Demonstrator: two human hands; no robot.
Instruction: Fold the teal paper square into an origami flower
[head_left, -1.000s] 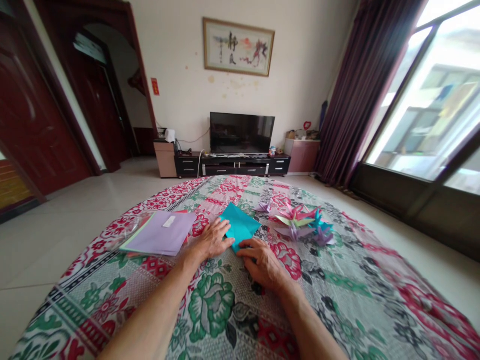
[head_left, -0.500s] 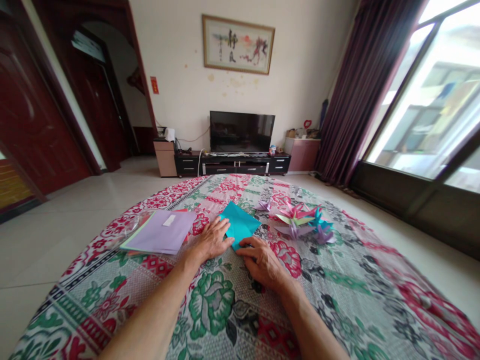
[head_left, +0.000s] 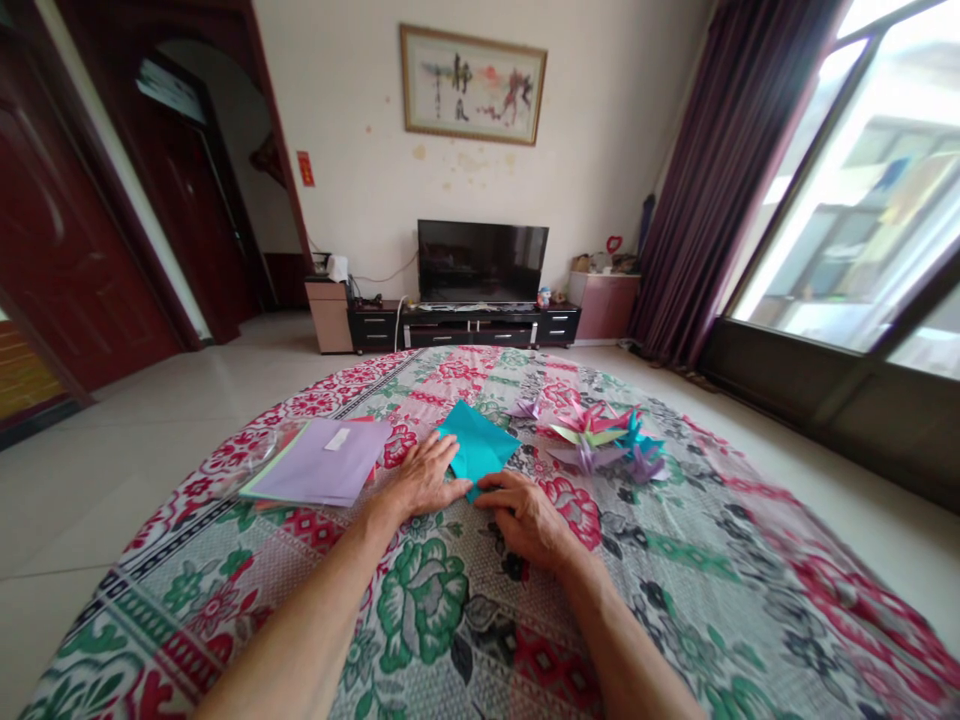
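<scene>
A folded square of turquoise origami paper point(head_left: 480, 441) lies on the tablecloth with one corner towards me. My left hand point(head_left: 425, 478) rests flat over its left edge, fingers stretched out and thumb by the near corner. My right hand point(head_left: 523, 512) has its fingers curled and closed at that same near corner, gripping the paper's edge. Both sets of fingertips partly hide the lower corner. To the right sit several folded paper cranes point(head_left: 589, 457) in purple, pink, green and turquoise.
A stack of coloured paper sheets point(head_left: 319, 462), purple on top with a small white label, lies to the left. The round table bears a flowered tablecloth point(head_left: 424, 605). Beyond it stand a television point(head_left: 481, 262) and a low black cabinet point(head_left: 375, 328).
My right thumb and fingers have shifted very slightly at the paper's near corner. The left hand stays on the left edge. The camera view has moved a little.
</scene>
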